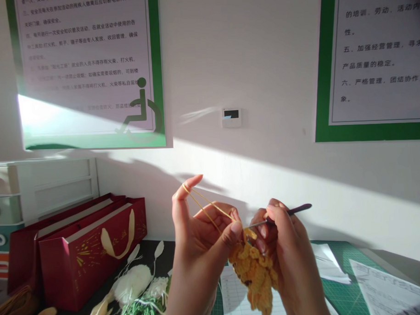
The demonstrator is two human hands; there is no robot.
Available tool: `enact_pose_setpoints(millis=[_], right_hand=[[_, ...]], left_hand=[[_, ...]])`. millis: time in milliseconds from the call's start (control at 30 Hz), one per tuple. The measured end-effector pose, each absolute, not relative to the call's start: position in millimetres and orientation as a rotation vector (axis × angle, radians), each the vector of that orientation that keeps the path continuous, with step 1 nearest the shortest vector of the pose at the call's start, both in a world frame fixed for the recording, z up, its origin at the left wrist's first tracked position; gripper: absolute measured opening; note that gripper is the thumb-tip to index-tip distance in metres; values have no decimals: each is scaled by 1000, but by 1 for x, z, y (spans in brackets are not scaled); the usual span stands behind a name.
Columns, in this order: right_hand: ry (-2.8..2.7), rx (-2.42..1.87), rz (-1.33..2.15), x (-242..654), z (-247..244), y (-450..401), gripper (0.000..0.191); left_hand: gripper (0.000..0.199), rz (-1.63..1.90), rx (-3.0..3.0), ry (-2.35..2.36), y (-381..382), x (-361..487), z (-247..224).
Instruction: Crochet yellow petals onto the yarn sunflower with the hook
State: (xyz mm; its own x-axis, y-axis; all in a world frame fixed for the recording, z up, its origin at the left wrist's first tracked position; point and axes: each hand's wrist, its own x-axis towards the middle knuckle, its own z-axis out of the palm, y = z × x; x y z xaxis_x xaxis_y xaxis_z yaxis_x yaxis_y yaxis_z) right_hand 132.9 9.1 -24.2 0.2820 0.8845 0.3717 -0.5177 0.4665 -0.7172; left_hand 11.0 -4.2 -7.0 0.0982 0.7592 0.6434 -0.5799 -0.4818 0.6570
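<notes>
left poster (85,56): wheelchair sign (143,104), “安全” | right poster (378,46): “质量”

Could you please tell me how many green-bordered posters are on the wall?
2: one poster at the upper left, above the red gift bags, and another poster at the upper right; both run out of frame.

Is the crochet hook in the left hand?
No, the right hand holds the crochet hook, while the left hand has yellow yarn over one raised finger.

Your hook (300,208): tip too small to tell at the yellow crochet (259,284). Left poster (85,51), right poster (375,71) cut off up top.
</notes>
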Motion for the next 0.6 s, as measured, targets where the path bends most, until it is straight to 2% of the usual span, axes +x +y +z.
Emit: enact_pose_setpoints(millis=[267, 600], right_hand=[[-778, -492, 834, 127, -22, 7, 34], [-808, -455, 899, 128, -24, 11, 32]], left_hand=[[74, 1721, 1374, 246, -1, 13, -10], [72, 1766, 1348, 276, -6, 20, -7]])
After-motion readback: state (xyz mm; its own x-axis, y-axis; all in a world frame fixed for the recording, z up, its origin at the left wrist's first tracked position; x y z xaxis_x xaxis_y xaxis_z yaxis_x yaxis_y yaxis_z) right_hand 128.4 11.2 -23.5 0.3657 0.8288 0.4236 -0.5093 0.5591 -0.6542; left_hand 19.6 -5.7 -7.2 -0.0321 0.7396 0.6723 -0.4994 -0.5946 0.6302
